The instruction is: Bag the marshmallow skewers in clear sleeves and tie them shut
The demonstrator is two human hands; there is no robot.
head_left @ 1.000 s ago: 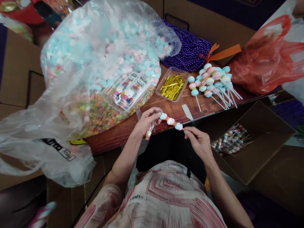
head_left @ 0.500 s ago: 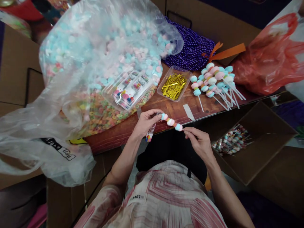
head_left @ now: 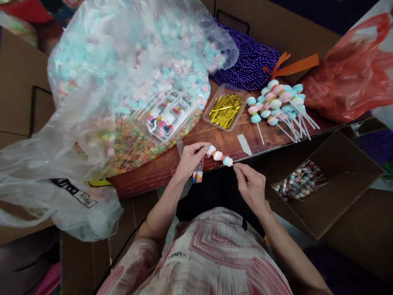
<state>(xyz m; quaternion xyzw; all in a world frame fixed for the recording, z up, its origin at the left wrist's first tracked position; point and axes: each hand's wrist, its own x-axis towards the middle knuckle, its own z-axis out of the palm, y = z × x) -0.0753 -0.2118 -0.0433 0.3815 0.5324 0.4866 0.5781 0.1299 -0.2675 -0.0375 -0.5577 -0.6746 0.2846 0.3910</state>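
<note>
A candy skewer [head_left: 218, 155] of pink, white and blue marshmallows with orange pieces between them is held over the table's front edge. My right hand [head_left: 252, 184] pinches the lower end of its stick. My left hand [head_left: 190, 159] is closed at the skewer's top end, gripping a small clear candy bag [head_left: 198, 175] whose printed bottom hangs below the fingers. Whether the top marshmallow sits inside the bag's mouth, I cannot tell. Beyond my right hand, several finished-looking skewers [head_left: 278, 102] lie piled on the table with white sticks pointing toward me.
A tub of printed bags [head_left: 168, 114] rests on big clear sacks of marshmallows [head_left: 159, 53] and ring candies [head_left: 138, 149]. Beside it are a tray of gold twist ties [head_left: 225, 110], purple beads [head_left: 245, 57] and a red plastic bag [head_left: 344, 82]. A cardboard box [head_left: 331, 196] at lower right holds wrapped skewers.
My right hand has moved a little left, bringing the skewer closer to my left hand. The small bag hanging from my left hand has swung slightly right.
</note>
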